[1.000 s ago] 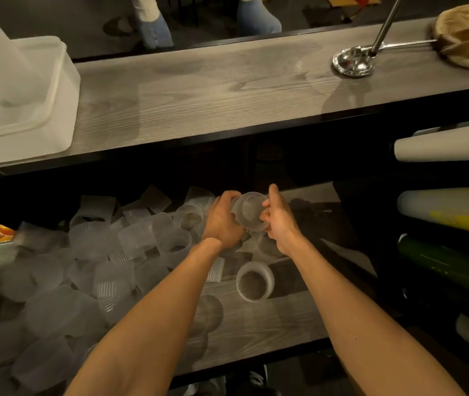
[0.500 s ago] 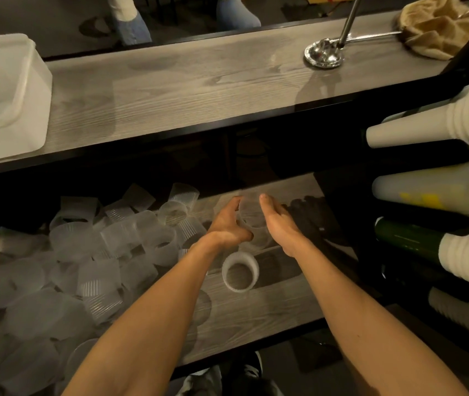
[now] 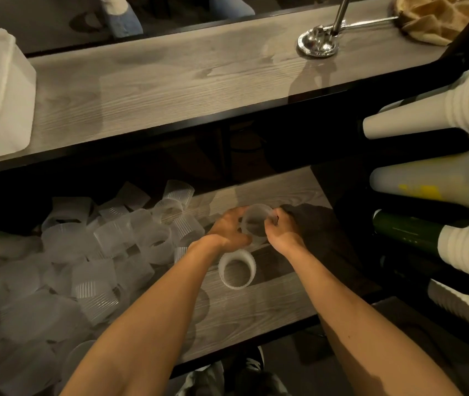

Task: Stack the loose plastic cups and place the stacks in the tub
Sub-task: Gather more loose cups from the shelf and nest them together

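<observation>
Head view: on the lower surface (image 3: 256,318) an upright ribbed cup (image 3: 236,271) stands mouth up; whether it is one cup or several nested, I cannot tell. Just beyond it both hands hold a translucent plastic cup (image 3: 257,222). The left hand (image 3: 227,231) curls its fingers round the cup's left side, and the right hand (image 3: 282,234) pinches its right rim. The hands hide its base. Left of the upright cup lies the pile of loose cups (image 3: 99,252), dim and blurred, cut off at the picture's edges. Far beyond and to the left, on the upper surface (image 3: 170,87), sits the white tub (image 3: 13,110), partly out of the picture.
</observation>
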{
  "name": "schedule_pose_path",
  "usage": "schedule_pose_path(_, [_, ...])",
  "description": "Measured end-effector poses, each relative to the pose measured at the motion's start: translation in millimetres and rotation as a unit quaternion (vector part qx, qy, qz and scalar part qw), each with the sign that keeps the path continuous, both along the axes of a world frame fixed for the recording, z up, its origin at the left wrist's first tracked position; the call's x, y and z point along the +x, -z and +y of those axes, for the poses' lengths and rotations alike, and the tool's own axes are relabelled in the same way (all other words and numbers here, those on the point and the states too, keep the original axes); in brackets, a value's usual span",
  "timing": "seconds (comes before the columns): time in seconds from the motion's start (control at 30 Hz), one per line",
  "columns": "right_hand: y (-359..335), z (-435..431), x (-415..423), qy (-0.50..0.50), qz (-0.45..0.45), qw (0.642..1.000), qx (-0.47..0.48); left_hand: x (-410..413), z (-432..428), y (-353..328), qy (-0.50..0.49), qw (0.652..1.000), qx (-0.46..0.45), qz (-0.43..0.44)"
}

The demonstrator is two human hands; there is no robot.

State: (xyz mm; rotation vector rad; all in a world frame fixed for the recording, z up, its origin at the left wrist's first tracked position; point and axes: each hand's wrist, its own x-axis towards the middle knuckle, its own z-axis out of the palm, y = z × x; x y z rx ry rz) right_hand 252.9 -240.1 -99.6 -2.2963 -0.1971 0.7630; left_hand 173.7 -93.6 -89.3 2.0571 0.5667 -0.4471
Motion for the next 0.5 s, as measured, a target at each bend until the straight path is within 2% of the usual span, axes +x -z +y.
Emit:
schedule_pose_path(0.2, [16,-1,2,-0.017,0.049,0.998,-0.031,3,0,8,-0.035,0.998,0.05,0.029])
schedule_pose_path(0.33, [14,0,0,-0.062,0.031,0.995,-0.07,5,2,5,-0.078,0.995,-0.021,0.059])
schedule_pose_path(0.5, [-14,5,-12,0.029,-0.017,0.999,0.031,9,2,-10,-0.123,0.992,0.003,0.006])
